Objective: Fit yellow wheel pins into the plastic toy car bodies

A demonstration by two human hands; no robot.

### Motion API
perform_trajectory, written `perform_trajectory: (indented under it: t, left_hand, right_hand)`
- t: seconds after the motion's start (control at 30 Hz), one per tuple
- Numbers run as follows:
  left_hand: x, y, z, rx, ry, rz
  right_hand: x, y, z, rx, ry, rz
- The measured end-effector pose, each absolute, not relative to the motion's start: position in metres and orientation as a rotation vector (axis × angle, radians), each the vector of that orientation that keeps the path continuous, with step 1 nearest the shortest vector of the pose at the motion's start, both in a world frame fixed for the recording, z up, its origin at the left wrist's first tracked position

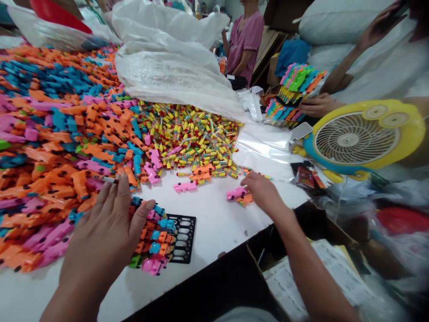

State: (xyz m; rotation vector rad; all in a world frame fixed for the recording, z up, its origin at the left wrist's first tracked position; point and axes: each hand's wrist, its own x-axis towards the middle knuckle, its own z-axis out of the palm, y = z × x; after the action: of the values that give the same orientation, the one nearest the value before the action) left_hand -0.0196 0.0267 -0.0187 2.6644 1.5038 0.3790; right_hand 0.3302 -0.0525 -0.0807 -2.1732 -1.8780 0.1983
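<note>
L hand lies flat, fingers spread, palm down over the left part of the black tray. It isn't gripping, just pressing or covering the toy cars in the tray. R hand is out fwd-right on the white table, fingertips at a pink toy car that has an orange one touching it underneath. Back of the hand faces the cam and the tips are hidden, so can't tell if I've pinched it or am only touching. Tray status, my read: most slots are loaded w/ orange, pink and blue cars, while the right-hand column shows bare black openings. So it's well over half full, a few slots left. Can't see what's under my L palm, so that part is unconfirmed. Stock isn't a limit: a big heap of cars runs along the left side, touching the tray's far edge. Two more loose ones, pink and orange, sit between the tray and a pile of small yellow-capped tubes. Behind the tubes is a big clear plastic bag. On the right, a yellow desk fan. Past it, a co-worker's hand rests by a stack of coloured pieces, well apart from my hands. Another person in a pink shirt sits at the far end.
</note>
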Motion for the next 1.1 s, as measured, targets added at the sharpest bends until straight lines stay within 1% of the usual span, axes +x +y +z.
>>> perform_trajectory:
  t: [0.07,0.1,0.23,0.4,0.63,0.7,0.87,0.93,1.0,1.1]
  left_hand:
    - [-0.016,0.025,-0.019,2.657,1.583,0.373]
    - [-0.014,0.024,-0.020,2.660,1.618,0.383]
    - [-0.010,0.020,-0.020,2.644,1.649,0.432]
    - [-0.007,0.016,-0.013,2.600,1.698,0.335]
    - [-0.005,0.015,-0.011,2.544,1.727,0.318]
    - [-0.005,0.016,-0.010,2.565,1.711,0.296]
    - [-0.004,0.015,-0.008,2.584,1.720,0.271]
    - [-0.004,0.014,-0.009,2.585,1.725,0.287]
    - [-0.004,0.014,-0.010,2.591,1.717,0.325]
    - [-0.004,0.014,-0.011,2.596,1.702,0.351]
  right_hand:
    - [0.354,-0.053,-0.075,-2.346,-2.025,0.156]
    - [0.358,-0.051,-0.074,-2.367,-2.090,0.172]
    - [0.345,-0.038,-0.084,-2.251,-2.137,0.275]
    - [0.331,-0.037,-0.090,-2.130,-2.046,0.317]
    - [0.302,-0.044,-0.082,-2.194,-2.028,0.519]
    - [0.282,-0.042,-0.086,-2.022,-1.915,0.648]
    - [0.216,-0.029,-0.118,-1.243,-1.379,1.290]
    - [0.196,-0.023,-0.130,-1.109,-1.257,1.430]
    - [0.187,-0.020,-0.134,-1.092,-1.282,1.446]
    - [0.190,-0.019,-0.129,-1.143,-1.544,1.234]
